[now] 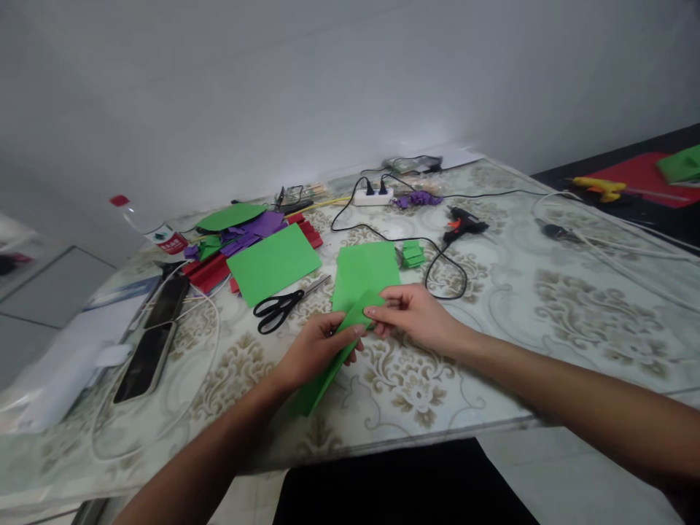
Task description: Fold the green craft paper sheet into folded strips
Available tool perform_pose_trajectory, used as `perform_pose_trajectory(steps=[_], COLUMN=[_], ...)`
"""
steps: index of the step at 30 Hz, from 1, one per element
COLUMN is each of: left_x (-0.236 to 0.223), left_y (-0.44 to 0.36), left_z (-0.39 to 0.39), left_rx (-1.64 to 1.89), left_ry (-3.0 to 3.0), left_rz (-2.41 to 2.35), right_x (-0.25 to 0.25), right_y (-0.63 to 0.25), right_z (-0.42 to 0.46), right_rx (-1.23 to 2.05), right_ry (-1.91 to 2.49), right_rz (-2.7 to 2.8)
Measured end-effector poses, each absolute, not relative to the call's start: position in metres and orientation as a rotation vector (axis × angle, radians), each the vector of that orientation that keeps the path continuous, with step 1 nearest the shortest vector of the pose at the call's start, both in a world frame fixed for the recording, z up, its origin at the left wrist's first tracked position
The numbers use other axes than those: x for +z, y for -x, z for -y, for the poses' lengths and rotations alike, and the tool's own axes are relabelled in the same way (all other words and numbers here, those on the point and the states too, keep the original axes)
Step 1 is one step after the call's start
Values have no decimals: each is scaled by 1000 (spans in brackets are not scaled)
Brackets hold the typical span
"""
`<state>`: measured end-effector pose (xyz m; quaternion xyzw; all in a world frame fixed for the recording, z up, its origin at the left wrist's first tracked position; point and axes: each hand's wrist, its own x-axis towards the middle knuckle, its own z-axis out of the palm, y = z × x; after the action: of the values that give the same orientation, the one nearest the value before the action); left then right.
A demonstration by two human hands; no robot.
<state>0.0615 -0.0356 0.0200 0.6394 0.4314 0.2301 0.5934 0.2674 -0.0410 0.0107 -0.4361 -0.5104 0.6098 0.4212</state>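
Observation:
Between my two hands is a folded strip of green craft paper (322, 384), slanting from lower left to upper right near the table's front. My left hand (322, 344) is closed round its middle, thumb on top. At the strip's upper end my right hand (413, 315) pinches the paper between thumb and fingers. Just beyond lie flat green sheets (366, 266), partly covered by the strip. Black-handled scissors (284, 306) rest left of them, blades pointing right. Small folded green pieces (413, 253) sit right of the sheets.
A larger green sheet (276, 264) and a heap of purple paper (257, 227) lie at left, near a bottle (156, 227) and a phone (145, 362). Behind are a power strip (373, 196) and a black glue gun (462, 223) with a looping cord. A yellow glue gun (600, 188) lies far right.

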Motion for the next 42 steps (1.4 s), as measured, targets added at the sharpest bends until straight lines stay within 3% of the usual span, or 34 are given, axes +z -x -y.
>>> perform_pose_trajectory(steps=[16,24,29,32,38,42], left_x=[39,34,29,24,12,11], left_y=[-27,-6,-16,-28,-50,-55], left_z=[3,-23,-24,-16,9,19], left_rx=[419,936,1238,1167,838,792], left_ry=[-1605,-1325,-1137,-1156,-1317,-1322], left_rz=[-1037,-1253,-1124,-1028,-929,-912], right_x=[17,13,13,12,4,-1], right_y=[-277,-273,-272,-269,-260,-258], right_z=[32,33,38,43,49,51], right_rx=[1319,1429,1787,1990,1836,1919], right_ry=[1092,1106,1076,955,979,925], right_rz=[1025,1027,1322,1492,1528,1434])
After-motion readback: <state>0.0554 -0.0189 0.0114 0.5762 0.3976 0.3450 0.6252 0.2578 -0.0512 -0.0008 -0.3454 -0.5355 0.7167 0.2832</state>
